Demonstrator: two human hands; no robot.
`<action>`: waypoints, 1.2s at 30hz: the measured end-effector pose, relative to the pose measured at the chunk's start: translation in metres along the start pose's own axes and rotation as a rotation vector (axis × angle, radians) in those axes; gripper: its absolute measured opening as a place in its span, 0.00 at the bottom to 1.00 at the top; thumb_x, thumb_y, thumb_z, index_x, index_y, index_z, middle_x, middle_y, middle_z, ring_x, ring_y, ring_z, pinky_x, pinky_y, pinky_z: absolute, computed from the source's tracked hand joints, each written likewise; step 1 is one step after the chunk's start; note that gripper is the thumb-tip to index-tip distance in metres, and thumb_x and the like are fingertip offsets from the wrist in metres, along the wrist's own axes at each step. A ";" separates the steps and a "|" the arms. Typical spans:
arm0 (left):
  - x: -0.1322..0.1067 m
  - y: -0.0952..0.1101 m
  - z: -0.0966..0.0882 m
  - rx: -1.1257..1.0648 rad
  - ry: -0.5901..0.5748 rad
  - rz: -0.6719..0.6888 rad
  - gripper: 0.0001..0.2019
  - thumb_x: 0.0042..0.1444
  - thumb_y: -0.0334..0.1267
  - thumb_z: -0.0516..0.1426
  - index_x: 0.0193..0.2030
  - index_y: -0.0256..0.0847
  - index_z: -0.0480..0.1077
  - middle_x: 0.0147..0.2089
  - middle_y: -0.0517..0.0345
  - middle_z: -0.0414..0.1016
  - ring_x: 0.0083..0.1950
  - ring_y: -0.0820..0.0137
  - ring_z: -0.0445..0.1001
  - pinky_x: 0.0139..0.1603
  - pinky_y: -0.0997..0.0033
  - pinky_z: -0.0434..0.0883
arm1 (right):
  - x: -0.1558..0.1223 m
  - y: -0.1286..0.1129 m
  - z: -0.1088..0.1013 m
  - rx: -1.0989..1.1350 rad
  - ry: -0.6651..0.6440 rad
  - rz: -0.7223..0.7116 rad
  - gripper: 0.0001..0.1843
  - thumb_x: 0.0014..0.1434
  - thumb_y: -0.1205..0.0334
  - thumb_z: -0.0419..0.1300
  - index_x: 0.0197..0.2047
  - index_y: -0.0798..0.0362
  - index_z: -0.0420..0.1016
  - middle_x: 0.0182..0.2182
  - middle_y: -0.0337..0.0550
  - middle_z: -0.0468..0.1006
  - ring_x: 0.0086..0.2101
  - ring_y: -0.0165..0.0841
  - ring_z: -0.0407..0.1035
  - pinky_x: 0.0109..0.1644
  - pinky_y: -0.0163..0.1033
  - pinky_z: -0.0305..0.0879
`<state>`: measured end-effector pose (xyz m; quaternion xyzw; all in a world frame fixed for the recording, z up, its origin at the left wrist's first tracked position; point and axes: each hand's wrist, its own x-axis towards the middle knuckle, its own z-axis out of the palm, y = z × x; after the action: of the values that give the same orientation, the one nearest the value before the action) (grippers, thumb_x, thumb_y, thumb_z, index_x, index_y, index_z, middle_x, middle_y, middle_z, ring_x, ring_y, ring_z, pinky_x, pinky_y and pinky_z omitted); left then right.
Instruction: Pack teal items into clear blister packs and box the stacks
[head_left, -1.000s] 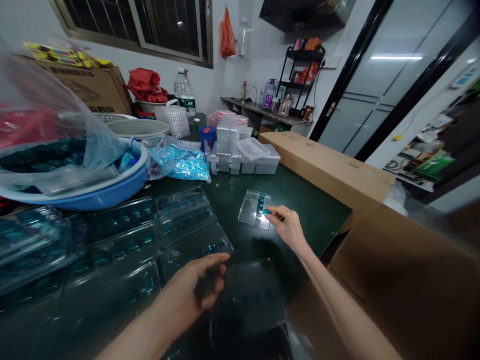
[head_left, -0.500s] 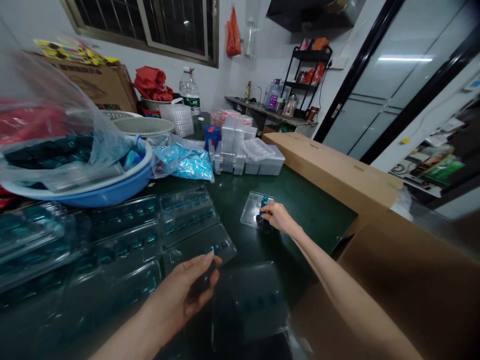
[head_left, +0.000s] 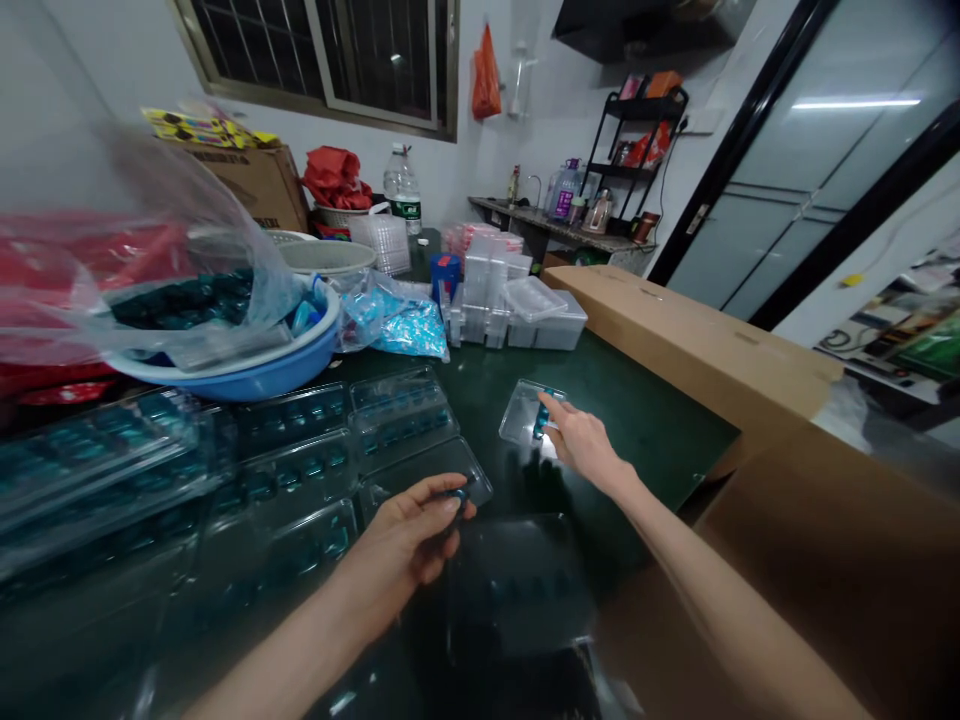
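My left hand (head_left: 420,530) is closed, pinching a small dark teal piece (head_left: 459,494) between thumb and forefinger above the table. Its other fingers curl underneath, and what they may hold is hidden. Farther off, my right hand (head_left: 589,445) reaches to a clear plastic tray (head_left: 517,412). The fingers there are stretched out and apart, the fingertips at a row of small teal pieces (head_left: 540,418) in the tray's right part. Left of my left hand lie several clear trays (head_left: 405,440) with teal pieces in them. Another clear tray (head_left: 517,590) lies between my forearms, blurred.
A blue basin (head_left: 247,380) with dark teal pieces and plastic film stands at the left. Behind the table's middle are a bag of blue pieces (head_left: 409,325), a blue cup (head_left: 445,272) and clear boxes (head_left: 551,320). A long cardboard box (head_left: 697,345) borders the right side.
My right fingers have loosened from a pinch and now spread over the pieces in the tray. The left hand has turned slightly, its forefinger now over the small piece. The whole view has shifted.
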<state>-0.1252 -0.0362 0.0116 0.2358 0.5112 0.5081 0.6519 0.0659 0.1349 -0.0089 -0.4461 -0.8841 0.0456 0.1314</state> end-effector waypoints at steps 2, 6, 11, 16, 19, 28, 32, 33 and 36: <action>-0.001 -0.002 0.001 0.014 0.009 0.035 0.17 0.48 0.38 0.59 0.45 0.41 0.62 0.37 0.54 0.71 0.24 0.78 0.66 0.15 0.82 0.51 | -0.022 -0.025 -0.010 0.251 0.074 -0.075 0.20 0.58 0.64 0.51 0.54 0.51 0.58 0.38 0.43 0.71 0.32 0.29 0.67 0.36 0.34 0.61; 0.000 -0.007 0.005 0.017 -0.017 0.084 0.13 0.49 0.39 0.59 0.40 0.41 0.62 0.29 0.60 0.69 0.23 0.78 0.66 0.15 0.83 0.51 | -0.064 -0.076 -0.013 0.664 0.109 -0.215 0.12 0.54 0.62 0.57 0.44 0.50 0.67 0.36 0.39 0.70 0.32 0.27 0.65 0.35 0.31 0.62; -0.003 -0.013 0.015 0.038 -0.040 0.084 0.12 0.48 0.41 0.59 0.37 0.40 0.63 0.24 0.62 0.66 0.22 0.78 0.66 0.13 0.83 0.52 | -0.084 -0.103 0.000 0.818 0.241 -0.126 0.07 0.54 0.68 0.55 0.37 0.52 0.69 0.33 0.39 0.70 0.33 0.27 0.65 0.37 0.33 0.62; -0.002 -0.017 0.023 0.019 -0.053 0.044 0.11 0.50 0.41 0.57 0.36 0.37 0.64 0.24 0.60 0.66 0.21 0.77 0.64 0.13 0.82 0.53 | -0.089 -0.095 0.002 0.876 0.265 -0.004 0.06 0.51 0.70 0.56 0.35 0.52 0.68 0.30 0.37 0.71 0.30 0.27 0.65 0.33 0.32 0.63; -0.001 -0.016 0.022 -0.063 -0.009 0.003 0.08 0.50 0.35 0.56 0.37 0.36 0.65 0.32 0.55 0.68 0.26 0.75 0.68 0.16 0.80 0.58 | -0.073 -0.060 0.001 0.733 0.336 0.088 0.07 0.52 0.65 0.56 0.36 0.53 0.68 0.29 0.39 0.72 0.27 0.27 0.66 0.31 0.32 0.63; -0.010 0.000 0.010 -0.034 0.014 -0.027 0.11 0.48 0.26 0.56 0.40 0.35 0.64 0.42 0.50 0.69 0.40 0.65 0.72 0.37 0.69 0.68 | -0.002 0.023 0.030 0.319 0.252 0.089 0.08 0.49 0.69 0.55 0.33 0.53 0.73 0.31 0.41 0.74 0.29 0.29 0.67 0.34 0.33 0.61; -0.006 -0.005 0.001 0.019 -0.048 -0.032 0.12 0.50 0.35 0.58 0.41 0.35 0.64 0.42 0.47 0.71 0.33 0.69 0.72 0.25 0.74 0.66 | 0.002 0.019 0.038 0.215 0.159 0.059 0.09 0.50 0.70 0.55 0.34 0.52 0.73 0.33 0.41 0.74 0.30 0.29 0.67 0.34 0.32 0.59; -0.004 -0.006 -0.001 0.030 -0.060 -0.030 0.12 0.50 0.36 0.58 0.40 0.35 0.65 0.42 0.47 0.71 0.31 0.70 0.71 0.23 0.75 0.64 | 0.003 0.019 0.039 0.193 0.140 0.050 0.09 0.51 0.70 0.55 0.35 0.51 0.73 0.33 0.41 0.73 0.30 0.29 0.67 0.34 0.32 0.59; -0.001 -0.007 -0.006 0.038 -0.059 -0.024 0.12 0.48 0.36 0.59 0.40 0.35 0.67 0.43 0.47 0.71 0.33 0.70 0.71 0.25 0.75 0.65 | 0.005 0.019 0.041 0.135 0.092 0.024 0.08 0.52 0.69 0.54 0.34 0.51 0.73 0.34 0.41 0.73 0.31 0.29 0.67 0.34 0.32 0.58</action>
<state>-0.1275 -0.0403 0.0044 0.2569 0.5040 0.4831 0.6682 0.0669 0.1518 -0.0508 -0.4484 -0.8666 0.0863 0.2011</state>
